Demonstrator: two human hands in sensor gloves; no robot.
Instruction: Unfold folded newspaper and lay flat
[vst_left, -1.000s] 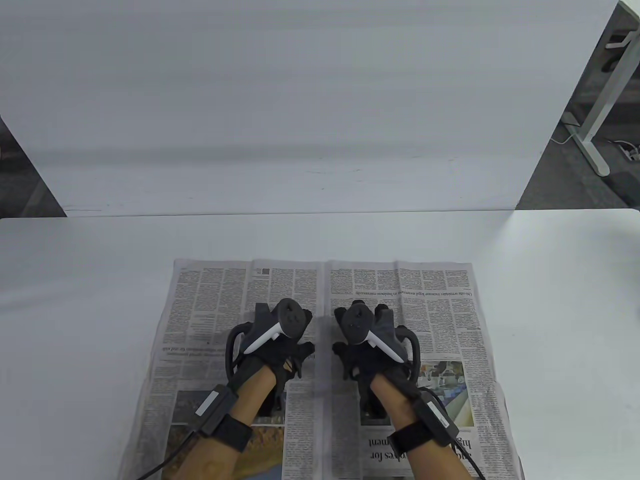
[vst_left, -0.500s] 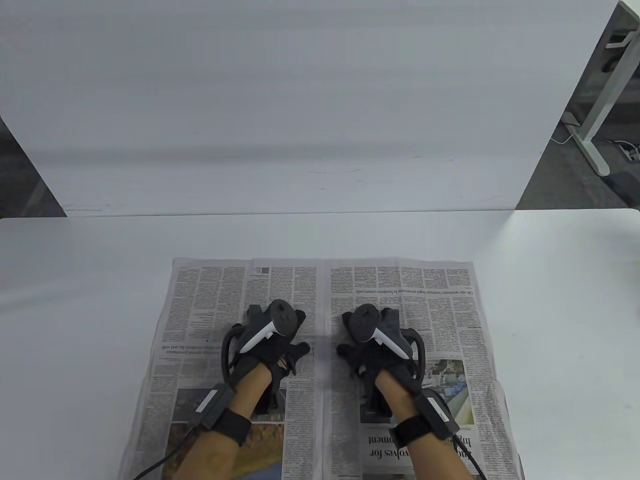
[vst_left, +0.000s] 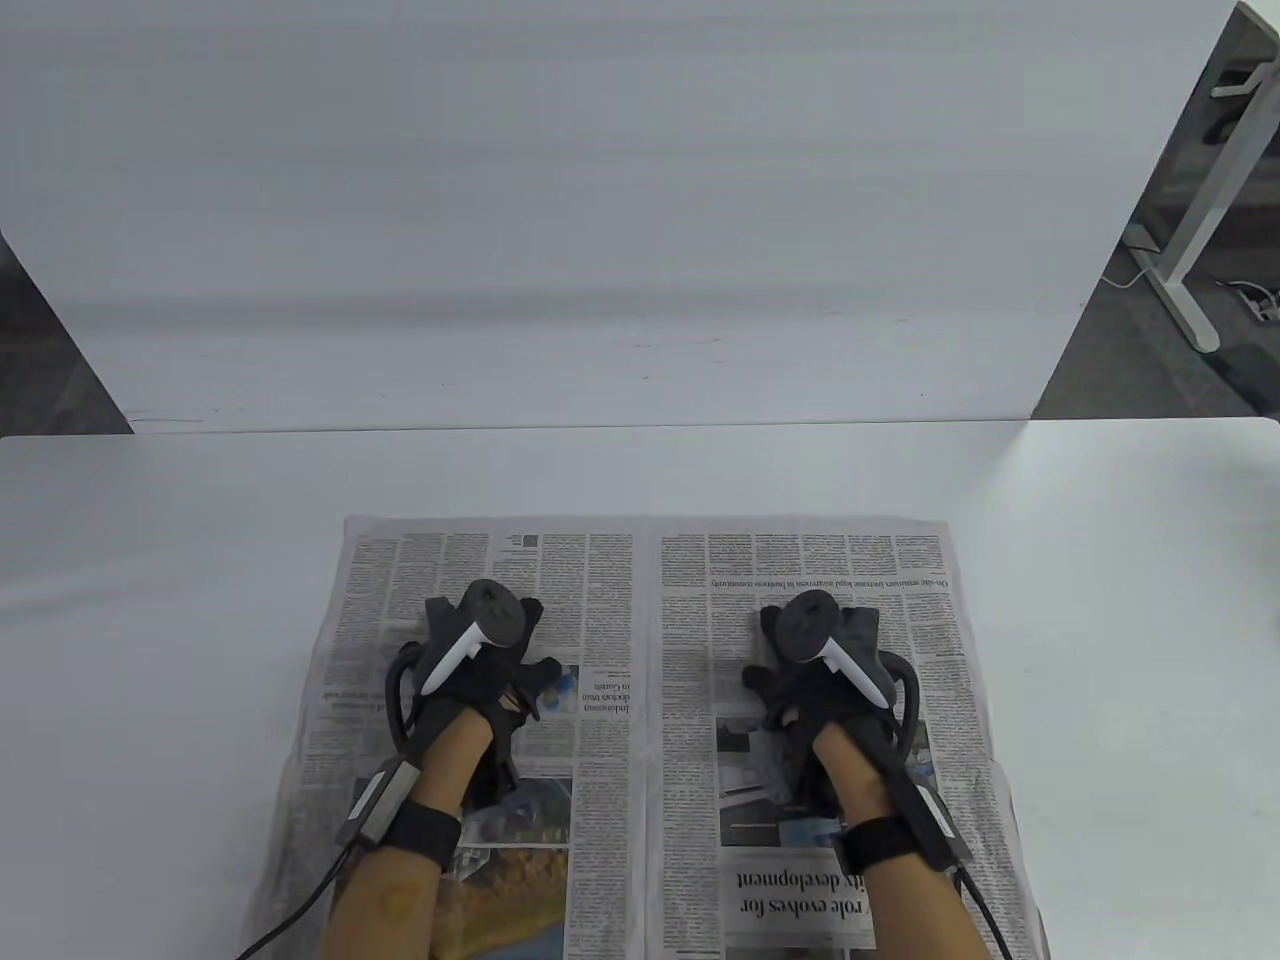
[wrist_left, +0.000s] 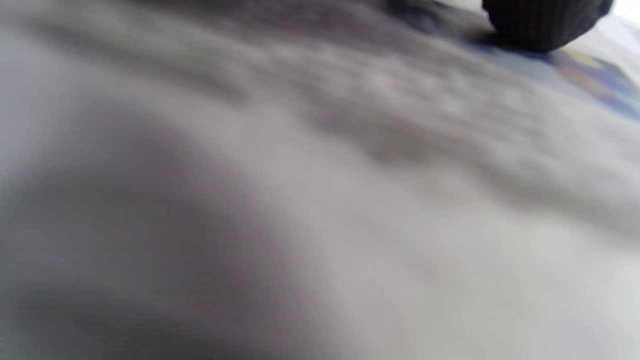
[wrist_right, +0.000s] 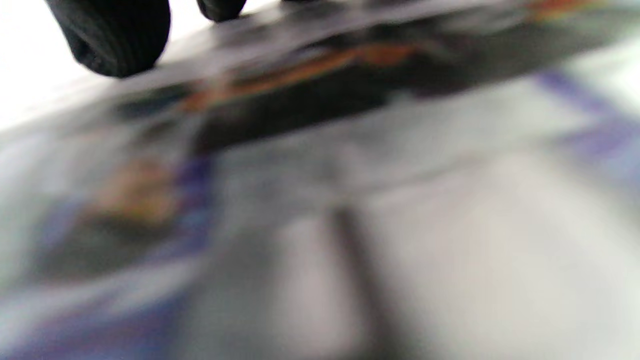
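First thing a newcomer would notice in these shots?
The open newspaper spread across the near middle of the white table, its centre crease running away from the camera. Next, the two black-gloved hands resting on it, the left hand on the left page and the right hand on the right page, each with a tracker strapped on its back. Both wrist views are too blurred to add more than print and dark fingertips.

The newspaper (vst_left: 645, 640) lies on the table (vst_left: 1120, 620), left hand (vst_left: 478, 660) left of its fold, right hand (vst_left: 825, 665) right.
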